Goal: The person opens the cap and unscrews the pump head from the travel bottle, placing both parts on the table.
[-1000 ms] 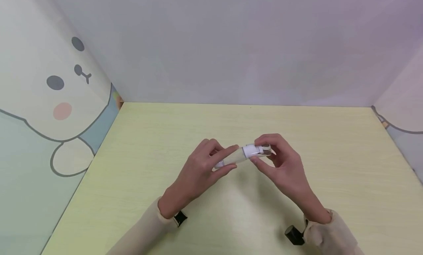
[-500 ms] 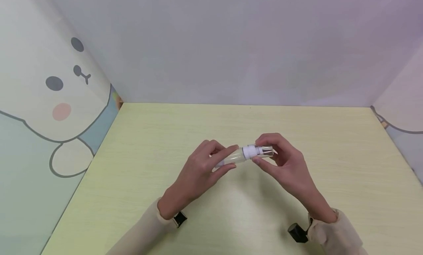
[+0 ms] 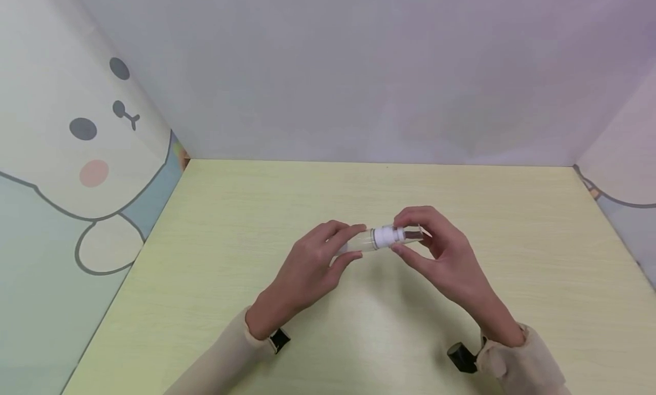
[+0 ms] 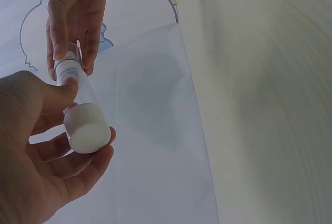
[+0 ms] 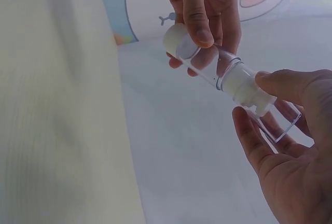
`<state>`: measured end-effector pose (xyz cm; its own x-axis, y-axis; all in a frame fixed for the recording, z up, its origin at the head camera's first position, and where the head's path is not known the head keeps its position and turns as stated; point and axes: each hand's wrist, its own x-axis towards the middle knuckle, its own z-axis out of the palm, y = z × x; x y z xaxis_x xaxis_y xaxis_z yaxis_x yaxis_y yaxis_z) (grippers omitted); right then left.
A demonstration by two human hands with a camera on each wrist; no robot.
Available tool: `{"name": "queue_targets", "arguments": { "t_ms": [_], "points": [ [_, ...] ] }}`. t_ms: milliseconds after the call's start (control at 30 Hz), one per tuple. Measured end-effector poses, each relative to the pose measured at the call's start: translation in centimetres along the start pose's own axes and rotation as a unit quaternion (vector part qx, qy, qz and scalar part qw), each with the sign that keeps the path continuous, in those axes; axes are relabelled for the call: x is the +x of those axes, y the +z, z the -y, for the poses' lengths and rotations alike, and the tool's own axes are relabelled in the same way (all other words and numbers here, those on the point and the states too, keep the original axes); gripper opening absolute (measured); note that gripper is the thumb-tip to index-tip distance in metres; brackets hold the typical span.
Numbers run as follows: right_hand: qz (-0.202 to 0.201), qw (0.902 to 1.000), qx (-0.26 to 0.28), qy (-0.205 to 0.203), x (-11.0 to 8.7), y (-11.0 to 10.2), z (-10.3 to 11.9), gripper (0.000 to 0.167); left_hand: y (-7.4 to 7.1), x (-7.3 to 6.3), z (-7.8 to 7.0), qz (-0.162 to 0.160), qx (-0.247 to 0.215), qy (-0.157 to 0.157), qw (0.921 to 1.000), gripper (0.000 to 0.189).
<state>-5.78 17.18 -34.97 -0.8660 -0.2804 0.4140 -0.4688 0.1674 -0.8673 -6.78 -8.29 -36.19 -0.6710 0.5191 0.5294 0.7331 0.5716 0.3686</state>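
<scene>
A small clear spray bottle (image 3: 365,241) with a white collar (image 3: 385,237) is held over the table, lying nearly level between both hands. My left hand (image 3: 310,264) grips its body near the white base (image 4: 88,129), thumb on one side and fingers on the other. At the other end, my right hand (image 3: 447,258) pinches the transparent cap (image 5: 285,119) that covers the white nozzle, thumb and fingertips close by the collar. In the right wrist view, the bottle body (image 5: 207,66) looks see-through, with the white base beyond the left thumb.
The pale wooden table (image 3: 246,213) stretches under both hands. A plain light wall panel (image 3: 359,76) rises at its back edge, and side panels with cartoon prints (image 3: 92,173) stand left and right. Dark wrist devices (image 3: 462,358) sit at the sleeves.
The bottle has turned a little towards level and shifted slightly left. The left fingers have drawn back somewhat along its body, while the right hand keeps its pinch at the cap end.
</scene>
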Motion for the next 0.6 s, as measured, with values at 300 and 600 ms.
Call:
{"name": "queue_targets", "arguments": {
  "t_ms": [300,600],
  "points": [
    [0.001,0.9999,0.003,-0.011,0.0,-0.7,-0.2,0.045,0.4,0.0,0.1,0.005,-0.018,-0.021,0.9996,0.04],
    [0.0,0.9991,0.017,-0.039,0.3,-1.6,-0.4,0.046,0.7,0.0,0.3,0.001,-0.024,-0.031,0.9992,0.04]
  ]
}}
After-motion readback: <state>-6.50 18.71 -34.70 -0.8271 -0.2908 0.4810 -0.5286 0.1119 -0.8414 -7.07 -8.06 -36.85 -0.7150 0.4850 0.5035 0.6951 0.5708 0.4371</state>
